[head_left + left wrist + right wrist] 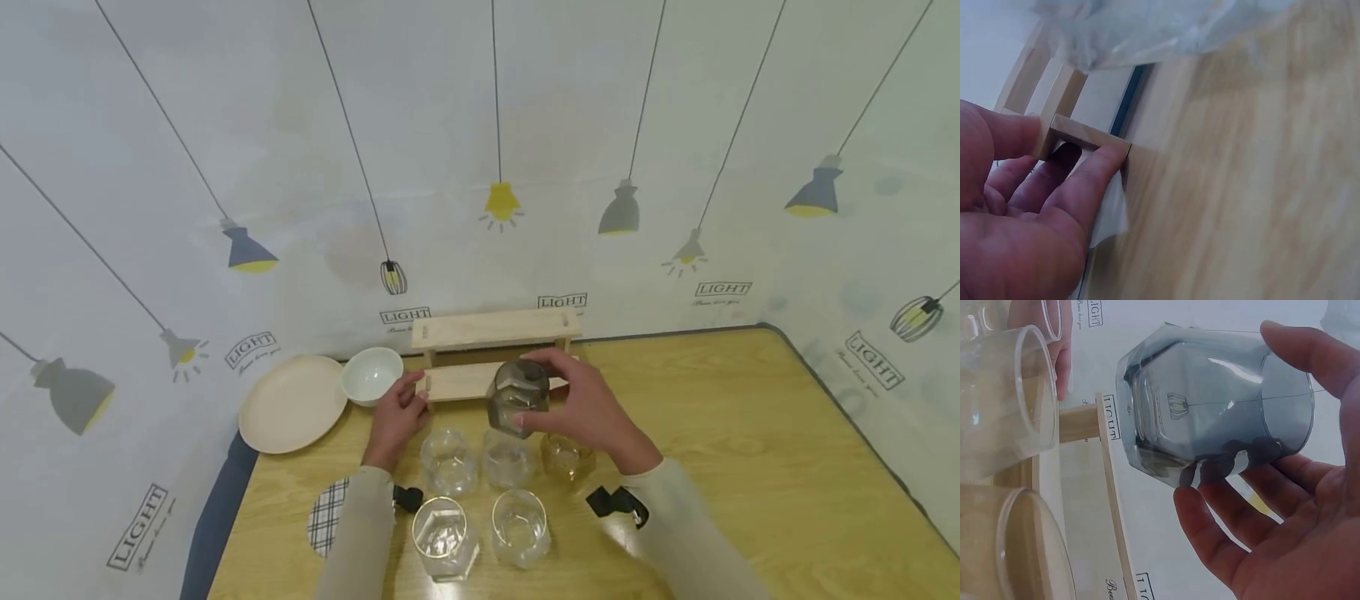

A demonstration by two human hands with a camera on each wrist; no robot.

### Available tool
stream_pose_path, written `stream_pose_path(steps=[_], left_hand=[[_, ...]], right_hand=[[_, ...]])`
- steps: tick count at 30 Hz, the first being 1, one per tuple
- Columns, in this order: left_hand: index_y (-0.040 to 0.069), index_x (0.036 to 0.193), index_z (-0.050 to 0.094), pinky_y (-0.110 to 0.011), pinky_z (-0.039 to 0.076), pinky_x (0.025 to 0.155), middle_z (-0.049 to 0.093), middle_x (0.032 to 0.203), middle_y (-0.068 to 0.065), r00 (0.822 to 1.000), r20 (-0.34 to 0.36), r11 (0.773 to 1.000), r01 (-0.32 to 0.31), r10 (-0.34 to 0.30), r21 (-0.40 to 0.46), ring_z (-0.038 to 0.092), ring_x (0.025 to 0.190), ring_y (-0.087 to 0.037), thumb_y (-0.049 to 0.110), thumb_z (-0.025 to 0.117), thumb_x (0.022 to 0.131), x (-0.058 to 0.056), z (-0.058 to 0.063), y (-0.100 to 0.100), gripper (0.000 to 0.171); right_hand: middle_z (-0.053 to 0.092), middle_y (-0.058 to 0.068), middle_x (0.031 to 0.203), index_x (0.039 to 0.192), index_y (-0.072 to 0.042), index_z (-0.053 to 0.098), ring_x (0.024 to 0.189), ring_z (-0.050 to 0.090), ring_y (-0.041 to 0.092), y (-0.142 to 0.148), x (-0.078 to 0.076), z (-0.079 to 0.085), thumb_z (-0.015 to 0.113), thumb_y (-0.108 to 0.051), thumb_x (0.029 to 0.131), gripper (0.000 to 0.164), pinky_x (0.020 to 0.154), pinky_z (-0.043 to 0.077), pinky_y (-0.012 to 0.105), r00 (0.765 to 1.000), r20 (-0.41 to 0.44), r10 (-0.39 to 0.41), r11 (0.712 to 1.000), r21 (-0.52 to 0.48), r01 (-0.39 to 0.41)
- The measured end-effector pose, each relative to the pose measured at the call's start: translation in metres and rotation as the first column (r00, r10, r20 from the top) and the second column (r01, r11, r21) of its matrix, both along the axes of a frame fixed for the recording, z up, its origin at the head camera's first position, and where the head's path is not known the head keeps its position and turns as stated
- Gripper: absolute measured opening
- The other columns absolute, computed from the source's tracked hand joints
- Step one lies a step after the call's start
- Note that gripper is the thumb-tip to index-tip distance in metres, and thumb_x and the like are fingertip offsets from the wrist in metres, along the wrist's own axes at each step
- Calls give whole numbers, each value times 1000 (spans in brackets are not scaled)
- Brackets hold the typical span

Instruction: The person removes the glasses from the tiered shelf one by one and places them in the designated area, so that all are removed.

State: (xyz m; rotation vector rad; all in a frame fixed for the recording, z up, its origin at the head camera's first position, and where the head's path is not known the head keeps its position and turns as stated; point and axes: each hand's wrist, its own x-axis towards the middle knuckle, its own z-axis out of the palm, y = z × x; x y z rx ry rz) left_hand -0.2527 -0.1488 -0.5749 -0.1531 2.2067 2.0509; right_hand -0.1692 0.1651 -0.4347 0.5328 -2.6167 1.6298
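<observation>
My right hand (592, 408) holds a smoky grey faceted glass (517, 392) in front of a two-level wooden rack (459, 382). In the right wrist view the thumb is along one side of the grey glass (1210, 394) and the fingers curl round the other, its faceted base pointing away from the palm. At the rack's left end, my left hand (395, 423) grips the lower board, thumb on one face and fingers against the end piece (1088, 132). Below the grey glass stand an amber glass (567, 460) and two clear glasses, one partly behind the other things.
Two more clear glasses, left (440, 540) and right (521, 529), stand nearest the front. Left of the rack are a white bowl (372, 377) and a beige plate (292, 404). A plaid round mat (327, 517) lies partly under the left sleeve. A patterned wall rises behind.
</observation>
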Motion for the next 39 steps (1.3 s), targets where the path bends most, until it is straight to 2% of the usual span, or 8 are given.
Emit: stream_pose_path(steps=[6, 11, 16, 23, 31, 39], left_hand=[[17, 152, 55, -32, 63, 92, 48, 160, -24, 999, 14, 999, 51, -51, 10, 59, 132, -32, 10, 59, 108, 1, -2, -5, 44], [20, 151, 56, -39, 63, 97, 53, 155, -23, 998, 21, 998, 61, -61, 16, 61, 126, -30, 10, 59, 108, -2, -4, -7, 44], [20, 152, 55, -38, 63, 96, 54, 154, -22, 996, 15, 995, 88, -89, 35, 62, 122, -26, 10, 59, 108, -4, -5, -8, 45], [18, 153, 53, -36, 62, 96, 45, 164, -19, 995, 16, 993, 102, -103, 61, 59, 128, -25, 10, 57, 110, -3, -4, -10, 44], [21, 153, 53, -45, 60, 106, 37, 169, -19, 993, 24, 993, 113, -114, 24, 52, 143, -34, 14, 58, 110, -8, -4, -8, 44], [19, 153, 53, -50, 58, 108, 36, 169, -21, 995, 45, 996, 92, -93, 19, 50, 146, -38, 11, 57, 110, -6, -2, -10, 44]], right_hand=[[73, 2, 123, 136, -20, 65, 108, 69, 26, 14, 25, -4, 97, -28, 75, 70, 90, 65, 47, 998, -61, 20, 1000, 0, -20], [74, 0, 122, 136, -20, 66, 103, 70, 26, 23, 41, -8, 97, -29, 75, 69, 83, 66, 39, 990, -135, 39, 999, 33, -34], [73, -2, 127, 137, -23, 66, 100, 70, 21, 34, 58, -14, 98, -30, 74, 71, 79, 66, 35, 983, -182, 38, 998, 54, -28], [72, -3, 129, 139, -21, 65, 104, 71, 17, 51, 79, -26, 97, -28, 77, 71, 79, 65, 33, 983, -172, 55, 997, 64, -45], [72, -3, 130, 140, -23, 63, 100, 72, 16, 66, 101, -44, 97, -25, 77, 72, 79, 65, 31, 984, -168, 59, 995, 85, -45], [71, -5, 131, 141, -18, 63, 104, 71, 21, 70, 112, -72, 97, -27, 78, 71, 82, 65, 32, 998, -27, 64, 996, 64, -62]])
